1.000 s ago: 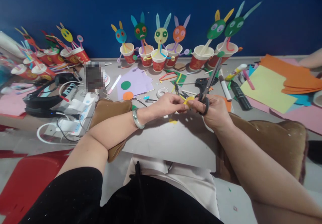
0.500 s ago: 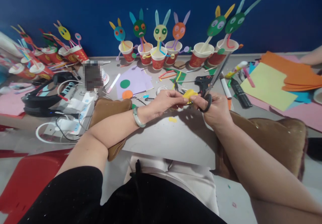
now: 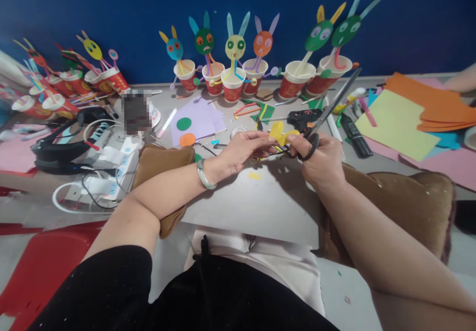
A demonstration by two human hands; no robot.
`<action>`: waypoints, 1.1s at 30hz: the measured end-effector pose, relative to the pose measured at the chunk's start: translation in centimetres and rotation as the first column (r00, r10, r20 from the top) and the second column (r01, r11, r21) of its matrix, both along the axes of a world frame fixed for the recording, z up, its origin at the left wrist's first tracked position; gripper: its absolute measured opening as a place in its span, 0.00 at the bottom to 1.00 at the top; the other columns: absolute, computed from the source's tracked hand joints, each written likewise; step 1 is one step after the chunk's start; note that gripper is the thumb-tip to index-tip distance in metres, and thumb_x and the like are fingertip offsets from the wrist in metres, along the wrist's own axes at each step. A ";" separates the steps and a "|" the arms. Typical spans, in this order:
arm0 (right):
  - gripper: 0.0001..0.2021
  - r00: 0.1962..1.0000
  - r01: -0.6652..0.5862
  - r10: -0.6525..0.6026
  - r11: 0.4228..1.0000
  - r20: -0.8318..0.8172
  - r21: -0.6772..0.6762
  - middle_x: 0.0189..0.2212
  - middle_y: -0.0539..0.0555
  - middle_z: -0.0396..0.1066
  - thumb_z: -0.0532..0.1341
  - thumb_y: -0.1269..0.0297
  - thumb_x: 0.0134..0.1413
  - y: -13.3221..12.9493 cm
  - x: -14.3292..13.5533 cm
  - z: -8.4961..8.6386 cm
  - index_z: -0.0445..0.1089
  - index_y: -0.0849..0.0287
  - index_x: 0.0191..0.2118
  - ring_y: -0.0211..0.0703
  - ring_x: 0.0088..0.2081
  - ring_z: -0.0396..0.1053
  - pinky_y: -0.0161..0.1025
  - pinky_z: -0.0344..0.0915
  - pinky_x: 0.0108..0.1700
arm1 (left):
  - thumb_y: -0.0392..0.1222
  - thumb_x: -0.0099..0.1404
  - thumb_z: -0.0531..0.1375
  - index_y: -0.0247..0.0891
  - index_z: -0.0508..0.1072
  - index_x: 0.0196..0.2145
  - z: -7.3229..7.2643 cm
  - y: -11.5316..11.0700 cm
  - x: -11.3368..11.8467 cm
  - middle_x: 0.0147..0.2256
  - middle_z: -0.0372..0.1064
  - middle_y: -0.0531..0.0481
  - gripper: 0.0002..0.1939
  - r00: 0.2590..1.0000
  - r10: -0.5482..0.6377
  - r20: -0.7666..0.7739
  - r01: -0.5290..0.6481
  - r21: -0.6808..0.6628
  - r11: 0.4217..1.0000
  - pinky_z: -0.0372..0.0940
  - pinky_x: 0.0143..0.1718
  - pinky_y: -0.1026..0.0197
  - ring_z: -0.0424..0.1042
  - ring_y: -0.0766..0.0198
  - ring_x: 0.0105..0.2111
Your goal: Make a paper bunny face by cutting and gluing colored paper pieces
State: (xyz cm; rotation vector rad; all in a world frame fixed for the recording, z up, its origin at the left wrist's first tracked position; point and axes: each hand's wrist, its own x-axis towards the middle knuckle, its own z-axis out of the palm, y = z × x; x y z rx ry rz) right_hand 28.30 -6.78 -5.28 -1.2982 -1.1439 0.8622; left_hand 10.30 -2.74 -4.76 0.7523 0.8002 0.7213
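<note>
My left hand (image 3: 247, 151), a pale bangle at its wrist, pinches a small piece of yellow paper (image 3: 277, 132) between thumb and fingers. The paper spreads like two leaves between both hands. Scissors (image 3: 336, 101) hang in my right hand (image 3: 322, 160), blades pointing up and away to the right, the black handle looped round the fingers. The thumb and fingertip of that hand also touch the yellow paper's right end. Below the hands, a yellow scrap (image 3: 255, 176) lies on the grey table (image 3: 253, 204).
Red paper cups (image 3: 233, 90) with paper-faced puppets line the back wall. Orange sheets (image 3: 427, 102) and a pale yellow sheet (image 3: 397, 125) lie right, near a black marker (image 3: 356, 135). A glue gun (image 3: 303, 117) is behind my hands. Brown cushions (image 3: 401, 207) and a power strip (image 3: 124, 165) flank my arms.
The yellow paper has opened out and shows more of its shape between the hands. The scissors have tilted further right, and my right fingertips have shifted slightly away from the left hand.
</note>
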 end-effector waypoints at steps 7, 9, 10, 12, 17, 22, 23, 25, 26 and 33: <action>0.19 0.999 -0.033 0.034 0.999 -0.035 0.016 0.20 0.49 0.67 0.75 0.58 0.53 0.1 0.2 -0.5 0.70 0.55 0.19 0.38 0.26 0.61 0.42 0.57 0.33 | 0.42 0.55 0.80 0.34 0.79 0.33 0.5 -0.3 0.1 0.27 0.77 0.56 0.16 0.999 0.007 -0.031 -0.007 0.010 1.000 0.68 0.36 0.67 0.75 0.74 0.28; 0.20 1.000 -0.027 0.027 1.000 -0.011 0.007 0.19 0.48 0.66 0.76 0.55 0.51 0.2 0.1 -0.6 0.69 0.56 0.19 0.37 0.25 0.59 0.41 0.56 0.32 | 0.41 0.57 0.79 0.33 0.78 0.33 0.7 -0.4 0.1 0.26 0.76 0.56 0.15 0.999 -0.006 -0.037 0.006 0.008 1.000 0.67 0.35 0.67 0.74 0.75 0.27; 0.20 1.000 -0.020 0.020 1.000 0.003 0.003 0.19 0.47 0.65 0.76 0.54 0.50 0.2 0.1 -0.6 0.69 0.56 0.19 0.37 0.24 0.58 0.40 0.55 0.31 | 0.40 0.59 0.78 0.33 0.78 0.32 0.9 -0.4 0.1 0.26 0.75 0.57 0.14 0.999 -0.008 -0.040 0.009 0.007 1.000 0.66 0.35 0.67 0.73 0.75 0.27; 0.21 1.000 -0.016 0.016 1.000 0.023 -0.001 0.18 0.47 0.65 0.75 0.52 0.49 0.3 0.1 -0.8 0.68 0.56 0.19 0.36 0.24 0.57 0.39 0.54 0.30 | 0.38 0.63 0.75 0.33 0.77 0.31 1.1 -0.5 0.1 0.25 0.74 0.57 0.11 0.999 -0.008 -0.053 0.008 0.003 1.000 0.65 0.34 0.67 0.72 0.75 0.26; 0.20 0.999 -0.029 0.029 0.999 0.013 0.013 0.18 0.46 0.64 0.73 0.54 0.50 0.3 0.2 -0.7 0.66 0.56 0.18 0.36 0.24 0.58 0.39 0.56 0.31 | 0.32 0.70 0.67 0.33 0.76 0.30 1.6 -0.7 0.2 0.24 0.72 0.57 0.09 0.994 -0.004 -0.108 0.005 0.004 1.000 0.64 0.33 0.68 0.70 0.76 0.25; 0.18 1.000 -0.013 0.013 1.000 0.009 0.011 0.18 0.47 0.65 0.73 0.56 0.49 0.3 -0.1 -0.4 0.68 0.56 0.18 0.35 0.24 0.59 0.39 0.56 0.31 | 0.30 0.71 0.65 0.33 0.74 0.28 2.0 -0.8 0.3 0.21 0.69 0.58 0.12 0.990 -0.001 -0.144 0.005 0.025 1.000 0.62 0.29 0.69 0.66 0.77 0.21; 0.18 1.000 -0.015 0.015 1.000 0.006 0.014 0.18 0.47 0.65 0.73 0.56 0.48 0.3 -0.1 -0.4 0.68 0.56 0.18 0.35 0.23 0.59 0.39 0.56 0.30 | 0.30 0.71 0.65 0.33 0.74 0.28 2.0 -0.9 0.3 0.21 0.69 0.58 0.12 0.989 -0.004 -0.150 0.008 0.028 1.000 0.62 0.29 0.69 0.66 0.77 0.21; 0.18 1.000 -0.016 0.016 1.000 0.008 0.016 0.18 0.47 0.65 0.74 0.56 0.48 0.3 -0.2 -0.3 0.68 0.56 0.18 0.35 0.23 0.59 0.39 0.56 0.31 | 0.30 0.71 0.65 0.33 0.74 0.28 2.0 -0.9 0.3 0.21 0.69 0.58 0.12 0.988 -0.006 -0.156 0.012 0.035 0.999 0.62 0.29 0.69 0.66 0.77 0.22; 0.18 1.000 -0.015 0.015 1.000 0.011 0.015 0.18 0.47 0.65 0.73 0.56 0.47 0.2 -0.2 -0.3 0.68 0.56 0.17 0.35 0.24 0.59 0.39 0.57 0.31 | 0.30 0.71 0.65 0.33 0.74 0.28 1.9 -0.9 0.3 0.22 0.69 0.58 0.12 0.988 -0.006 -0.156 0.012 0.039 0.999 0.62 0.30 0.69 0.66 0.77 0.22; 0.18 1.000 0.010 -0.010 1.000 -0.015 -0.013 0.18 0.47 0.66 0.75 0.54 0.44 0.2 -0.3 0.2 0.70 0.56 0.18 0.36 0.24 0.60 0.40 0.58 0.32 | 0.31 0.71 0.65 0.34 0.73 0.29 1.9 -0.8 0.4 0.22 0.70 0.58 0.11 0.984 0.009 -0.176 -0.004 0.025 1.000 0.62 0.29 0.69 0.68 0.76 0.22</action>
